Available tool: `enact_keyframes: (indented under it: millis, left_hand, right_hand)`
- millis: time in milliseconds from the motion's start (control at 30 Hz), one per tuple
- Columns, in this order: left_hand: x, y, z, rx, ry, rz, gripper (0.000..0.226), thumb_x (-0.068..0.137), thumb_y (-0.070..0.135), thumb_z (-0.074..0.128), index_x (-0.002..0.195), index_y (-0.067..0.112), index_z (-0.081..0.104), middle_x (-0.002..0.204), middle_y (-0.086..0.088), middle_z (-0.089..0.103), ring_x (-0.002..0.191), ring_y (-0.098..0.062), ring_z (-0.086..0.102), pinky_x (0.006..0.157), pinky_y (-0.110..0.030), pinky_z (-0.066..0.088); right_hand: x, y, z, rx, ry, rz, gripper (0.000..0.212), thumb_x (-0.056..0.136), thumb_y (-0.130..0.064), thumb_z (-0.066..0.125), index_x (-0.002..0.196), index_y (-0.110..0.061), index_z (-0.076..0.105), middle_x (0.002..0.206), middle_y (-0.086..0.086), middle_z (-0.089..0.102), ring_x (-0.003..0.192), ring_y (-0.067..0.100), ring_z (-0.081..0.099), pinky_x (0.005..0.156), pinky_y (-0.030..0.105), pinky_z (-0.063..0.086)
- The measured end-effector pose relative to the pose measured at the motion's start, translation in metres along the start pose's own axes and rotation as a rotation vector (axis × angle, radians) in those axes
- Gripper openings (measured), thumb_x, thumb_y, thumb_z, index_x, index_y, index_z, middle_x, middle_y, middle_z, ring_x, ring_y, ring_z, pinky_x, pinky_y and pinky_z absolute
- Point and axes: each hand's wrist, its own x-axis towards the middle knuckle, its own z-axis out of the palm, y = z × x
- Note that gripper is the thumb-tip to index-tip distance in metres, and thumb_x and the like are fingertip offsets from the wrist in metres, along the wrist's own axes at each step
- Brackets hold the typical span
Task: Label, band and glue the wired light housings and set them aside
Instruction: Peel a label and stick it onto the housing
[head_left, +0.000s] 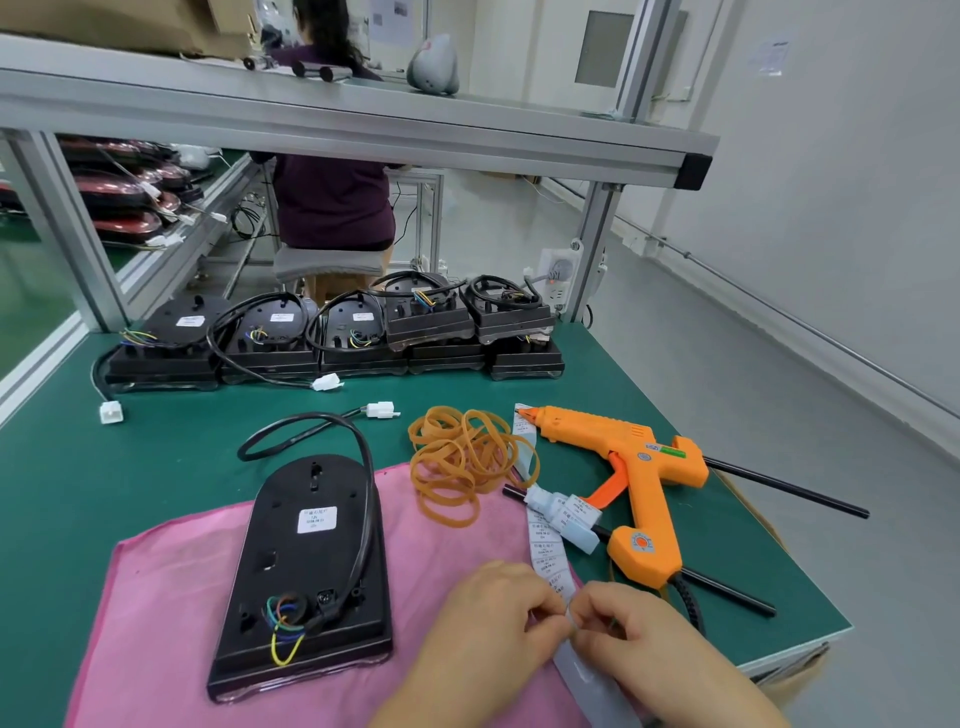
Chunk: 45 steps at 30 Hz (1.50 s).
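Note:
A black light housing (306, 571) lies back-up on a pink cloth (156, 597), a white label on it and coloured wires at its near end. Its black cable loops away to a white connector (382, 410). To its right my left hand (488, 629) and my right hand (639, 639) pinch the same long strip of white labels (550, 558) between fingertips, touching each other. A heap of tan rubber bands (462, 462) lies beyond the hands. An orange glue gun (634, 478) rests on the green mat at the right, and a small white bottle (563, 517) lies beside it.
Several wired black housings (332, 332) are stacked in a row at the back of the green table (104, 467). Black glue sticks (789, 488) lie near the table's right edge. A person sits at another bench behind. A metal shelf runs overhead.

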Motion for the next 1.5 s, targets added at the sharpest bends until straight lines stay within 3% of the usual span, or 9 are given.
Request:
enact_keyframes:
  millis: [167, 300, 467, 833, 1000, 1167, 1267, 1400, 1500]
  left_hand:
    - [-0.003, 0.002, 0.004, -0.009, -0.001, -0.023, 0.02, 0.089, 0.036, 0.06, 0.098, 0.023, 0.073, 0.096, 0.007, 0.066, 0.097, -0.01, 0.053, 0.088, -0.026, 0.041]
    - [-0.003, 0.004, 0.007, -0.031, 0.028, -0.037, 0.017, 0.089, 0.034, 0.062, 0.096, 0.023, 0.073, 0.083, 0.016, 0.054, 0.093, -0.007, 0.051, 0.083, -0.022, 0.039]
    - [-0.004, 0.005, 0.008, -0.044, 0.036, -0.033, 0.014, 0.088, 0.027, 0.062, 0.093, 0.02, 0.073, 0.091, 0.006, 0.065, 0.092, -0.011, 0.054, 0.083, -0.027, 0.041]
    - [-0.004, 0.006, 0.014, 0.009, 0.074, 0.001, 0.009, 0.084, 0.02, 0.058, 0.083, 0.016, 0.066, 0.082, 0.006, 0.06, 0.081, -0.008, 0.045, 0.075, -0.025, 0.039]
    - [-0.004, 0.005, 0.004, 0.043, 0.169, -0.047, 0.011, 0.084, 0.017, 0.06, 0.073, 0.018, 0.056, 0.073, 0.011, 0.05, 0.077, -0.01, 0.043, 0.073, -0.025, 0.038]
    - [-0.016, 0.005, -0.022, 0.141, 0.372, 0.007, 0.013, 0.08, 0.016, 0.058, 0.067, 0.017, 0.056, 0.07, 0.011, 0.049, 0.073, -0.012, 0.045, 0.066, -0.027, 0.039]
    - [-0.027, 0.009, -0.033, 0.292, 0.511, 0.183, 0.023, 0.088, 0.016, 0.05, 0.066, 0.01, 0.058, 0.071, 0.002, 0.054, 0.069, -0.019, 0.05, 0.061, -0.032, 0.044]
    - [-0.044, 0.005, -0.043, 0.474, 0.534, 0.415, 0.024, 0.09, 0.011, 0.055, 0.068, 0.01, 0.063, 0.077, -0.003, 0.059, 0.067, -0.022, 0.05, 0.056, -0.036, 0.047]
    - [-0.054, 0.001, -0.052, 0.567, 0.475, 0.474, 0.024, 0.091, 0.01, 0.055, 0.07, 0.011, 0.066, 0.074, -0.003, 0.06, 0.063, -0.023, 0.052, 0.053, -0.036, 0.048]
  right_hand:
    - [-0.002, 0.003, 0.003, 0.022, -0.013, 0.015, 0.032, 0.086, -0.022, 0.063, 0.063, -0.043, 0.059, 0.064, -0.011, 0.051, 0.059, -0.002, 0.042, 0.059, 0.016, 0.034]
    - [-0.004, 0.004, 0.003, 0.037, 0.0, 0.026, 0.028, 0.087, -0.023, 0.062, 0.064, -0.039, 0.059, 0.059, -0.015, 0.051, 0.057, -0.002, 0.042, 0.058, 0.021, 0.034]
    - [-0.004, 0.005, 0.003, 0.057, -0.026, 0.052, 0.028, 0.088, -0.02, 0.06, 0.065, -0.037, 0.059, 0.057, -0.011, 0.047, 0.052, 0.002, 0.04, 0.059, 0.024, 0.035]
    - [-0.006, 0.011, 0.005, 0.11, -0.045, 0.092, 0.022, 0.087, -0.024, 0.059, 0.07, -0.037, 0.061, 0.056, -0.015, 0.05, 0.052, 0.002, 0.042, 0.059, 0.025, 0.037]
    - [-0.009, 0.021, -0.001, 0.039, 0.076, 0.177, 0.016, 0.088, -0.025, 0.059, 0.072, -0.022, 0.061, 0.065, -0.008, 0.057, 0.055, 0.005, 0.048, 0.058, 0.026, 0.043]
    - [-0.015, 0.003, -0.011, -0.238, 0.257, 0.249, 0.012, 0.086, -0.043, 0.062, 0.078, -0.036, 0.057, 0.071, -0.01, 0.061, 0.069, 0.003, 0.056, 0.061, 0.023, 0.042]
    - [-0.017, -0.02, -0.005, 0.019, 0.414, 0.11, 0.019, 0.083, -0.035, 0.068, 0.067, -0.028, 0.062, 0.056, -0.009, 0.056, 0.052, 0.003, 0.049, 0.049, 0.016, 0.035]
    - [-0.015, -0.056, 0.02, 0.572, 0.161, 0.013, 0.025, 0.082, -0.029, 0.07, 0.058, -0.023, 0.069, 0.05, -0.008, 0.051, 0.038, 0.006, 0.038, 0.041, 0.014, 0.03]
    - [-0.009, -0.066, 0.031, 0.685, 0.126, 0.026, 0.027, 0.083, -0.028, 0.069, 0.057, -0.02, 0.07, 0.051, -0.003, 0.05, 0.036, 0.008, 0.036, 0.038, 0.016, 0.026]
